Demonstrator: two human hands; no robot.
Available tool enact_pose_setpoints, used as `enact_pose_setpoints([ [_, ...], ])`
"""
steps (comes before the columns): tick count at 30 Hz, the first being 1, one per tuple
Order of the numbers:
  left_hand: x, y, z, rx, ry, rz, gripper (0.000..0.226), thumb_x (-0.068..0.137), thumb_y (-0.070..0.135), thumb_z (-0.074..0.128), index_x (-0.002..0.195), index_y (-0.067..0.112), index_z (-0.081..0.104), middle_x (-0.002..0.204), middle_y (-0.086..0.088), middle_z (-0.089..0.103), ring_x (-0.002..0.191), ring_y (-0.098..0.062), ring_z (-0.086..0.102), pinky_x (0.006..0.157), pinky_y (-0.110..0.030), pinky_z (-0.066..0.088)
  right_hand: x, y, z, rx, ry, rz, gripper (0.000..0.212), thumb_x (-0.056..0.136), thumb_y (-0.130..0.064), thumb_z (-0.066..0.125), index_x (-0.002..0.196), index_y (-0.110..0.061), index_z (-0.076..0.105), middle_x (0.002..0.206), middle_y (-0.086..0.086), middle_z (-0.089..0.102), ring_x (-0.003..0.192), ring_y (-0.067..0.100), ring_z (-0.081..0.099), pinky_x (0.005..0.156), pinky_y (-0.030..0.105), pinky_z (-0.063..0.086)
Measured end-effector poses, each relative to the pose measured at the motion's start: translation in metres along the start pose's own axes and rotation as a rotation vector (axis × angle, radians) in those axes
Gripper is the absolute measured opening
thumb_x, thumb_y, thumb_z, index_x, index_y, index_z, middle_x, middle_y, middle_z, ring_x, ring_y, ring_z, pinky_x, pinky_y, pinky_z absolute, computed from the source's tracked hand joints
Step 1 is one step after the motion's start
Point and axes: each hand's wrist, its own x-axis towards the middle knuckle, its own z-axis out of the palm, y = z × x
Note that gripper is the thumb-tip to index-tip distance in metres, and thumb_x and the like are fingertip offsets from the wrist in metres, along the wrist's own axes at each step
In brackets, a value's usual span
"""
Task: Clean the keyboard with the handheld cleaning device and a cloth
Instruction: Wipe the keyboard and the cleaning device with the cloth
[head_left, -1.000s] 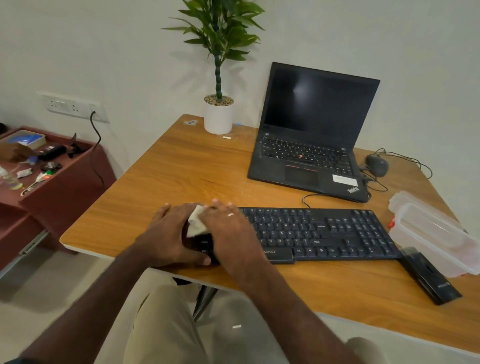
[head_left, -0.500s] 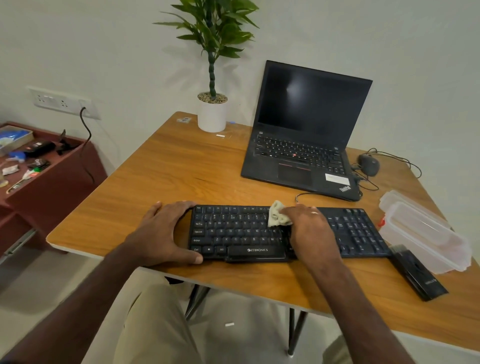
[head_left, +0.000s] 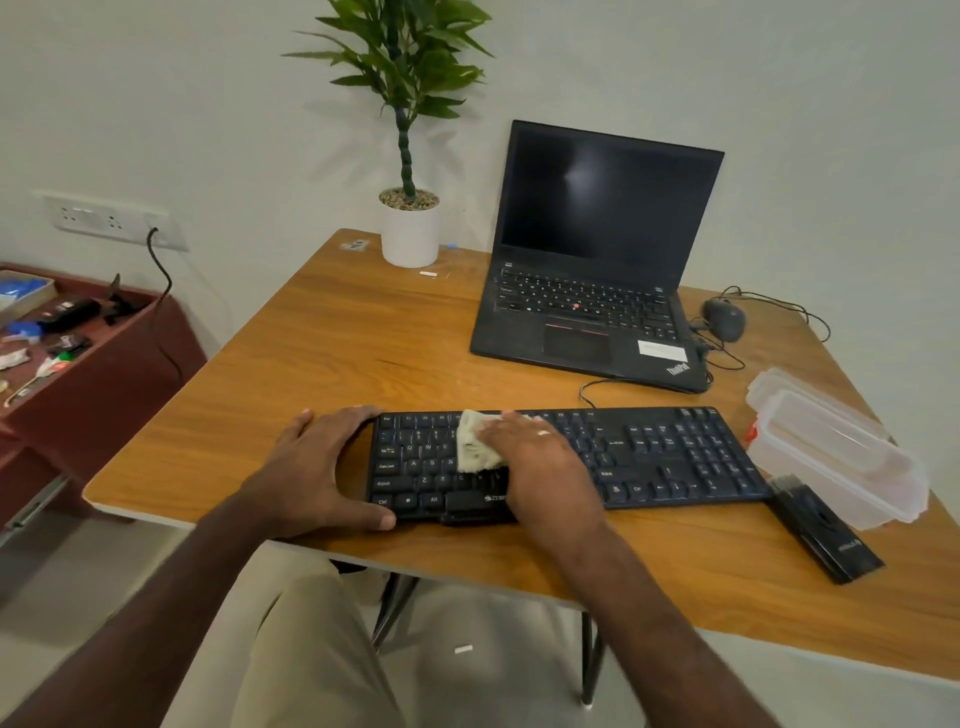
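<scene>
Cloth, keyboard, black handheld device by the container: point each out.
cloth (head_left: 475, 441): head view, exposed left part beside the fingers.
keyboard (head_left: 675, 457): head view, bare keys right of centre.
black handheld device (head_left: 826, 535): head view, middle of its body.

Bare forearms, ring (head_left: 543, 432), khaki trousers (head_left: 322, 639)
</scene>
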Motion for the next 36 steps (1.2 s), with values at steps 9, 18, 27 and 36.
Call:
enact_pose_setpoints([
  [9,0.0,0.005,-0.003,-0.003,-0.017,-0.031,0.138,0.035,0.1,0.06,0.152,0.04,0.022,0.146,0.022,0.032,0.134,0.001,0.02,0.12,-0.03,-0.004,-0.012,0.089,-0.046,-0.045,0.155,0.441,0.047,0.094,-0.003,0.059,0.137,-0.02,0.059,0.142,0.01,0.057,0.131,0.027,0.051,0.112,0.042,0.042],
  [18,0.01,-0.001,-0.029,0.027,-0.137,-0.085,0.118,0.03,0.099,0.064,0.133,0.059,0.022,0.146,0.02,0.034,0.134,-0.007,0.029,0.123,-0.048,0.013,-0.024,0.087,-0.028,-0.025,0.139,0.313,0.05,0.098,-0.005,0.055,0.143,-0.028,0.054,0.159,0.004,0.04,0.148,0.027,0.033,0.124,0.041,0.021],
  [27,0.042,0.096,0.025,0.363,-0.127,0.095,0.151,0.04,0.111,0.033,0.16,0.026,0.001,0.168,0.004,0.005,0.154,-0.014,0.002,0.119,-0.061,-0.015,-0.042,0.09,-0.014,0.142,0.311,0.316,0.049,0.095,0.005,0.051,0.136,-0.019,0.062,0.149,0.005,0.054,0.144,0.018,0.043,0.121,0.031,0.025],
  [36,0.081,0.154,0.071,0.396,-0.148,0.166,0.135,0.052,0.1,0.051,0.158,0.025,0.014,0.164,0.009,0.021,0.149,-0.01,0.019,0.121,-0.06,0.011,-0.052,0.083,-0.009,-0.027,0.324,-0.066,0.055,0.072,-0.004,0.085,0.122,-0.019,0.072,0.132,0.003,0.068,0.131,0.02,0.055,0.112,0.044,0.034],
])
